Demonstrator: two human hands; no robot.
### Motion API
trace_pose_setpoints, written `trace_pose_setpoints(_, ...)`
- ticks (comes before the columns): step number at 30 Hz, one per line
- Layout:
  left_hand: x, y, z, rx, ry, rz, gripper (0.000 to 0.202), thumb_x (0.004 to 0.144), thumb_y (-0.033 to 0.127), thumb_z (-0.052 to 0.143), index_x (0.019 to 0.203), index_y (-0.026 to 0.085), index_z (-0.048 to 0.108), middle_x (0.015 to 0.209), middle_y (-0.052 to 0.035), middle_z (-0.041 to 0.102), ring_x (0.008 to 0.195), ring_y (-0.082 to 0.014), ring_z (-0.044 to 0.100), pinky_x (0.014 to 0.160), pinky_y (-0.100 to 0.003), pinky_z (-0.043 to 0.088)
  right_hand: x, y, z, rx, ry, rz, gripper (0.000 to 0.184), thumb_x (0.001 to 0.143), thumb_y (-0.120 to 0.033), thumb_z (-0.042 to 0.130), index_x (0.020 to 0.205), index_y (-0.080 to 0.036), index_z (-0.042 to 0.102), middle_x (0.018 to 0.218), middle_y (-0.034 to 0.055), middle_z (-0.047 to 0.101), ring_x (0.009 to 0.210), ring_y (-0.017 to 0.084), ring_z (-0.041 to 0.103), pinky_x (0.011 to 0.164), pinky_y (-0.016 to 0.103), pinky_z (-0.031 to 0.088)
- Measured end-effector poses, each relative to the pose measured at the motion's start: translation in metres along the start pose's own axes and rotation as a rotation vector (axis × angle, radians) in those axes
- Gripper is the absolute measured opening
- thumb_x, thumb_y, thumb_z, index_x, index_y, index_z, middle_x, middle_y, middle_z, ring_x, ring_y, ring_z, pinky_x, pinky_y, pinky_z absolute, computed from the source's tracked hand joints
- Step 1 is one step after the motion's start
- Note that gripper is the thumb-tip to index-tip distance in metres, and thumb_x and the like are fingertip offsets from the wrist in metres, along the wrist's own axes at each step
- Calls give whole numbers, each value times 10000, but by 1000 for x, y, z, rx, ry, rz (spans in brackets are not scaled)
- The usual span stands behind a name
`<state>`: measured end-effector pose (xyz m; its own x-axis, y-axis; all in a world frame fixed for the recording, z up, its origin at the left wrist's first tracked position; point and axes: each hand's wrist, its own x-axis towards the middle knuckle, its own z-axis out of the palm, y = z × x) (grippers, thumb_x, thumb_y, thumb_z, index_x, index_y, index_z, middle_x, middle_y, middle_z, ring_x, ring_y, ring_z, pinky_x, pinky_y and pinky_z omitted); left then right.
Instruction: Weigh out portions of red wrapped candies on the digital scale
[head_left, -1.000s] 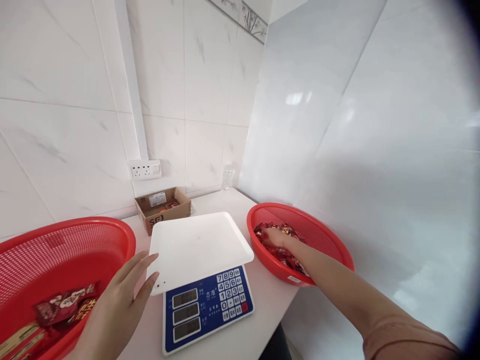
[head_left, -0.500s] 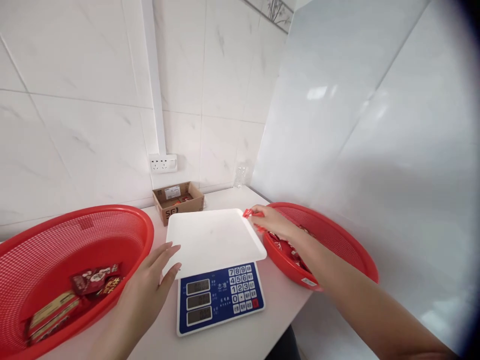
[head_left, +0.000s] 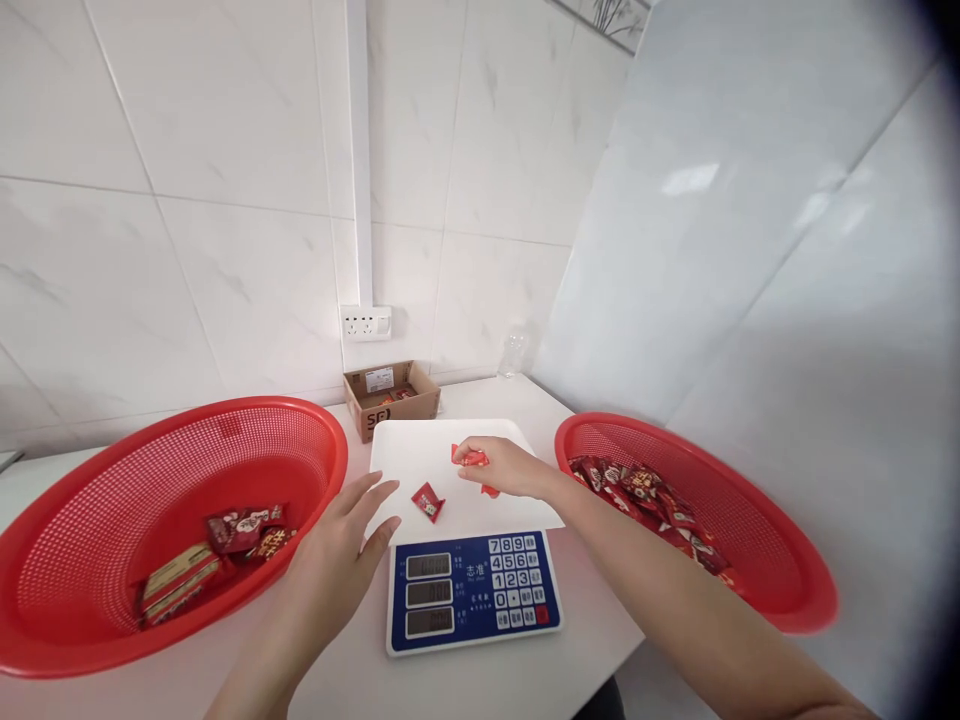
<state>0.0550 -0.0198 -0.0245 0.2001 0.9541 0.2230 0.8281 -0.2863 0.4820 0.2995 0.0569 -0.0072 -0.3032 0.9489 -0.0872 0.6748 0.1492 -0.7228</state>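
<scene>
My right hand (head_left: 506, 467) hovers over the white pan (head_left: 420, 455) of a blue-faced scale (head_left: 472, 590), fingers pinched round small red wrapped candies (head_left: 471, 458). One red candy (head_left: 427, 501) lies loose on the pan near its front left. My left hand (head_left: 341, 550) rests open, fingers stretched toward the pan's left edge, holding nothing. A red mesh basket (head_left: 780, 590) on the right holds several red candies (head_left: 645, 490). Another red basket (head_left: 90, 480) on the left holds a few packets (head_left: 217, 555).
A small open cardboard box (head_left: 390, 395) stands at the back against the tiled wall, under a wall socket (head_left: 365, 322). A clear bottle (head_left: 513, 354) stands in the corner. A white panel closes off the right side. The counter's front edge runs just below the scale.
My right hand left the right basket with candies and moved over the scale pan; one candy now lies on the pan. The view swung to the left.
</scene>
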Motion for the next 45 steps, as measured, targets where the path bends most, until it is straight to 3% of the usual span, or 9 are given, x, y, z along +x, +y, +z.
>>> trace_pose_setpoints(9,-1,1,0,2,-34,-17,402,904,387,371,1259,294,535,1420,-41,467,1274,-260,462,966,-430,463,-8,8,-5,-142,-83,82,319,763,-261,602,1076,-236,658,1152,80,639,497,78,554,483,245,475)
trace_pose_setpoints(14,-1,0,0,-3,-37,-21,409,904,401,366,1261,289,533,1419,-43,468,1277,-265,458,967,-442,460,-11,1,-3,-300,1,87,257,777,-274,599,1019,-234,675,1018,78,678,691,174,622,613,291,460)
trace_pose_setpoints(19,-1,0,0,-7,-46,-22,416,907,415,358,1267,292,524,1423,-37,463,1284,-254,451,994,-437,437,-10,-3,13,-415,-54,41,239,728,-307,664,965,-277,679,939,34,692,815,219,627,648,285,424)
trace_pose_setpoints(25,-2,1,-2,-11,-56,-22,426,910,423,350,1277,284,516,1427,-45,456,1292,-264,439,999,-462,428,-1,-1,16,-583,43,92,198,802,-226,571,978,-180,647,996,129,660,895,278,612,690,327,409)
trace_pose_setpoints(28,-2,1,-3,-7,-54,-18,427,906,417,356,1271,271,524,1420,-54,465,1287,-272,444,992,-461,434,-6,-13,19,-576,42,5,236,837,-236,537,1051,-214,636,1083,87,639,930,233,612,751,311,417)
trace_pose_setpoints(31,-1,1,-3,-4,-46,-6,425,903,411,363,1266,266,530,1411,-57,477,1280,-271,454,988,-455,439,-13,-25,30,-517,-102,-238,264,846,-214,517,1061,-279,656,1170,11,620,957,184,611,804,283,416)
trace_pose_setpoints(33,0,0,-3,-3,-44,-5,428,904,413,361,1270,267,526,1412,-57,475,1280,-271,454,982,-454,445,-14,-27,37,-503,-181,-342,286,836,-181,502,1046,-269,677,1215,19,605,971,204,613,791,303,426)
trace_pose_setpoints(37,-1,1,-5,-1,-49,-5,433,904,406,360,1276,258,521,1418,-62,467,1285,-273,447,987,-455,439,-7,-15,34,-431,-150,-279,244,800,-151,522,928,-235,712,1155,40,638,1006,230,602,792,320,426)
trace_pose_setpoints(45,-1,1,-6,-22,-65,-23,434,900,418,357,1276,271,518,1427,-53,455,1280,-275,451,981,-461,441,-6,8,11,-290,63,-90,231,872,-363,474,815,-204,631,847,25,672,619,128,590,577,256,424)
